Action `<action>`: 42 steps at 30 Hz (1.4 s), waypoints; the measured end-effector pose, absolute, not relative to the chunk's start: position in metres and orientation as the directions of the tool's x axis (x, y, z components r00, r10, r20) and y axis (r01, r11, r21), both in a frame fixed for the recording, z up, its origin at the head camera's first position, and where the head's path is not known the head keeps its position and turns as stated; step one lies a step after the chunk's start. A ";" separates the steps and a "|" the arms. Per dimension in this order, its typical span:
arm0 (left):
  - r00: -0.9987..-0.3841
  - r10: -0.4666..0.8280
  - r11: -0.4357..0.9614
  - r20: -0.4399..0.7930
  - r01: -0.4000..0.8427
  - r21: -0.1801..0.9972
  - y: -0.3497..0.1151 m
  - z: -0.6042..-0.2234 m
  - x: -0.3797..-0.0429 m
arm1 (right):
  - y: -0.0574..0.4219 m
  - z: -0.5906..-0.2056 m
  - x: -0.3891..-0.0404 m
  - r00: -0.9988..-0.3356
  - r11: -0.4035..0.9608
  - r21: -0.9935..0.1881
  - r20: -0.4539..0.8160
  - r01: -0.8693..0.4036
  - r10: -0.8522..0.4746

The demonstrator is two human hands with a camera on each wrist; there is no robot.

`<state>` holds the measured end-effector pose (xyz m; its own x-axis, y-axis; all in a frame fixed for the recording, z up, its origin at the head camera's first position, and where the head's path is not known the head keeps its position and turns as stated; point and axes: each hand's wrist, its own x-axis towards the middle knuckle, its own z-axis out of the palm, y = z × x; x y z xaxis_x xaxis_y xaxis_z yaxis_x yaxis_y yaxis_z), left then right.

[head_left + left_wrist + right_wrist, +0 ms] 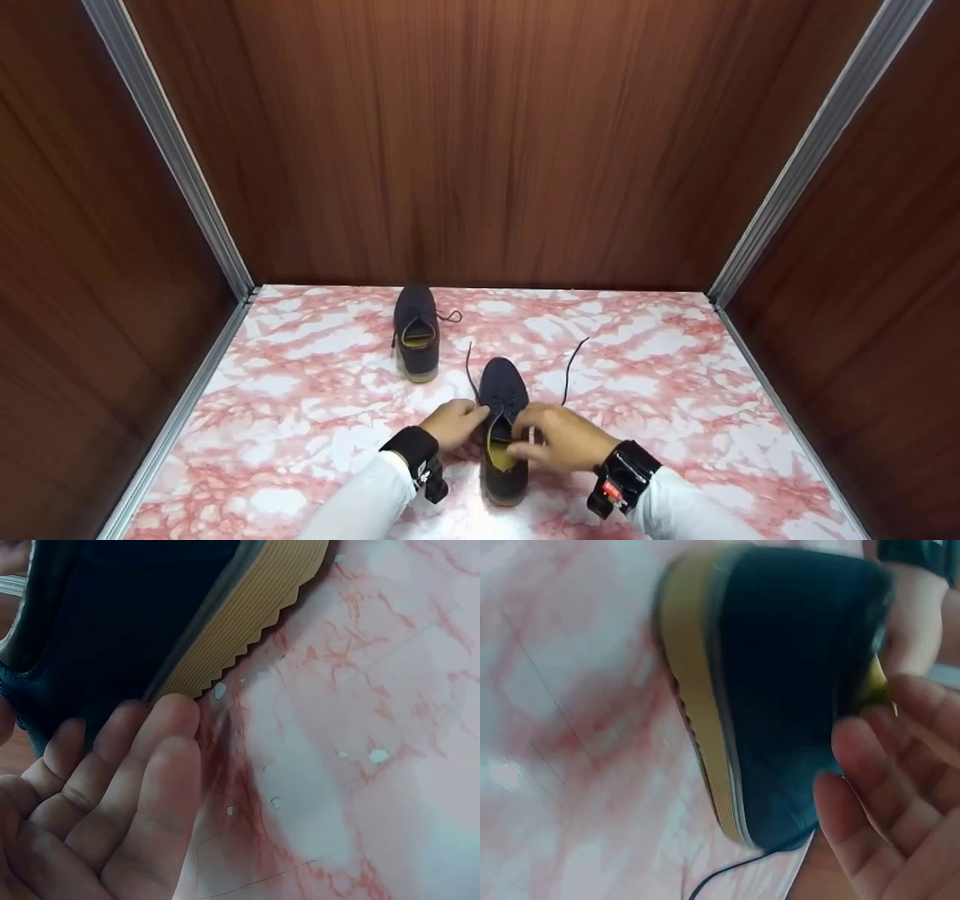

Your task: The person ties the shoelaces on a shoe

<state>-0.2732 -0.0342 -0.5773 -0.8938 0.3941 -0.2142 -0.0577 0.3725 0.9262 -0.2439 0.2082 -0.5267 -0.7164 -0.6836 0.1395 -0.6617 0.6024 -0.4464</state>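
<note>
A dark navy lace-up shoe (506, 480) with a yellow lining and ridged tan sole stands between the hands, toe pointing away. My left hand (454, 424) is at its left side, thumb by the laces. In the left wrist view, that hand's loosely extended fingers (169, 787) touch the shoe's side near the sole. My right hand (566, 439) is over the right edge of the opening, thumb and fingers apart. In the right wrist view, its fingers (855, 750) lie by the collar, bent slightly, with nothing visible between them. One loose lace (570, 367) extends right, another (469, 367) left.
A matching shoe (415, 307) stands farther back on the left, its lace looped out to the right. Both shoes are on a red-and-white marbled surface (300, 420). Brown wood-grain panels (480, 150) with grey metal corner strips (810, 150) enclose the back and sides.
</note>
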 end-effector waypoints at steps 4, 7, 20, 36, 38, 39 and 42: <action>-0.900 0.379 0.360 -0.215 -0.071 0.930 -0.032 -0.579 -0.273 | 0.220 -0.524 -0.260 -0.837 0.655 -0.555 0.157 -0.513 -0.523; -0.900 0.373 0.344 -0.224 -0.090 0.934 -0.031 -0.580 -0.273 | 0.231 -0.527 -0.273 -0.909 0.680 -0.613 0.181 -0.403 -0.376; -0.893 0.361 0.349 -0.269 -0.138 0.927 -0.030 -0.577 -0.270 | 0.253 -0.558 -0.298 -0.990 0.732 -0.678 0.135 -0.068 0.033; -0.920 0.336 0.350 -0.201 -0.076 0.934 -0.030 -0.577 -0.276 | 0.245 -0.584 -0.304 -0.997 0.888 -0.455 -0.051 0.067 0.049; -0.922 0.340 0.357 -0.184 -0.054 0.933 -0.031 -0.577 -0.278 | 0.244 -0.587 -0.304 -0.997 0.898 -0.434 -0.064 0.072 0.049; -0.923 0.342 0.361 -0.175 -0.043 0.931 -0.032 -0.577 -0.278 | 0.244 -0.588 -0.303 -0.996 0.901 -0.427 -0.072 0.076 0.050; -0.930 0.339 0.377 -0.140 -0.001 0.926 -0.034 -0.575 -0.280 | 0.243 -0.591 -0.303 -0.996 0.905 -0.419 -0.079 0.077 0.048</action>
